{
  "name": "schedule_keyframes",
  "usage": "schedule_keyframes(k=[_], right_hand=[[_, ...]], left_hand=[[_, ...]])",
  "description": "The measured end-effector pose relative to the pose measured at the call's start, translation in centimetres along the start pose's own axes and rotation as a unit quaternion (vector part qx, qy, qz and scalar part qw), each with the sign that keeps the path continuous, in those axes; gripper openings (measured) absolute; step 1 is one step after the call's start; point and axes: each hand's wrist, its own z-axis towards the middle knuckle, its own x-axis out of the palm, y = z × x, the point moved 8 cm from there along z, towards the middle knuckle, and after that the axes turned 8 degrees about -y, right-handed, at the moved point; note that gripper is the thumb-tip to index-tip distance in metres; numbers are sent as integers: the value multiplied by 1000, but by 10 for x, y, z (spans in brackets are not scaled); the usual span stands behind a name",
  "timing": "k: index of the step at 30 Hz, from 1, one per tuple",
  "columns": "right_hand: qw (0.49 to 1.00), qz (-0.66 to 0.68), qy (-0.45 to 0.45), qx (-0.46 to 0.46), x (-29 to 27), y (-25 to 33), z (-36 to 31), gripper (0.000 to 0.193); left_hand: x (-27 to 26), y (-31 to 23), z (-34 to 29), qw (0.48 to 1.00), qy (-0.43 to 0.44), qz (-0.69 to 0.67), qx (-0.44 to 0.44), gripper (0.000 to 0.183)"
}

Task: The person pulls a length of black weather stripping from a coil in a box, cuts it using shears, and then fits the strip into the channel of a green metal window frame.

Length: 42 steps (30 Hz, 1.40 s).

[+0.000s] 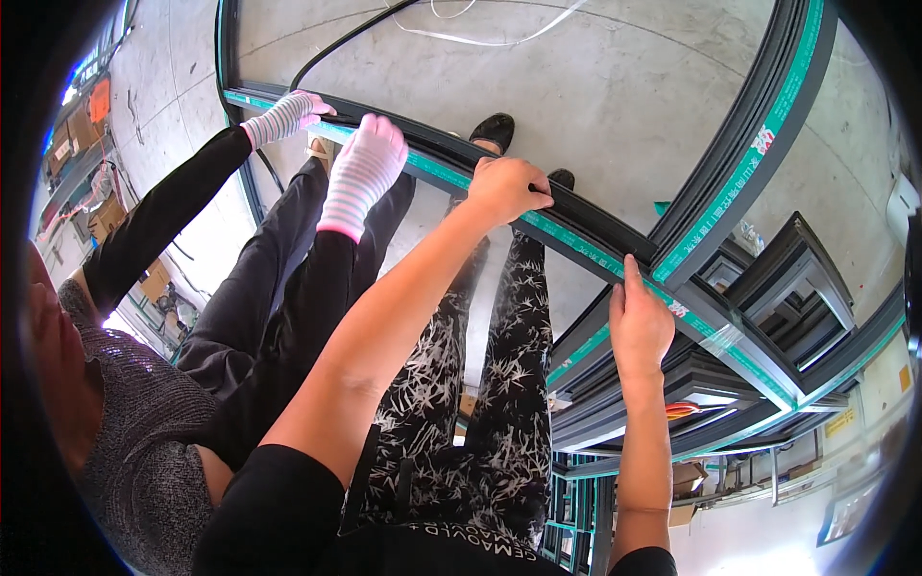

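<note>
A long dark metal frame bar [576,217] with green tape along its side crosses in front of me. My left hand [507,192] is closed over its top edge, knuckles up; what lies beneath the fingers is hidden. Farther right, my right hand [642,328] rests its outstretched index fingertip against the same bar near a joint, thumb raised and the other fingers curled, holding nothing. A thin black flexible strip [331,50] curves over the floor to the bar's left part. There, a co-worker's striped gloved hands [370,158] are on the bar.
A second taped frame bar [759,144] rises from the joint at right. Several dark frames [797,278] are stacked beyond and below it. The co-worker [134,422] stands close at my left. A white strip [509,43] lies on the concrete floor [615,106]. Shelves with boxes [72,134] stand far left.
</note>
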Motion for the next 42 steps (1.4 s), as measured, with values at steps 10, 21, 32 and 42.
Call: schedule_keyframes(k=[10, 21, 32, 42], right_hand=[[996, 78, -21, 23, -12, -3, 4, 30], [986, 59, -127, -95, -20, 32, -1, 31], [984, 66, -160, -48, 40, 70, 48, 35], [954, 201, -224, -6, -46, 63, 30, 32]], left_hand=[[-6, -6, 1, 999, -39, 11, -8, 21], [17, 4, 36, 977, 204, 29, -50, 28], [35, -11, 32, 941, 324, -56, -77, 31], [-65, -66, 15, 989, 60, -122, 63, 25]])
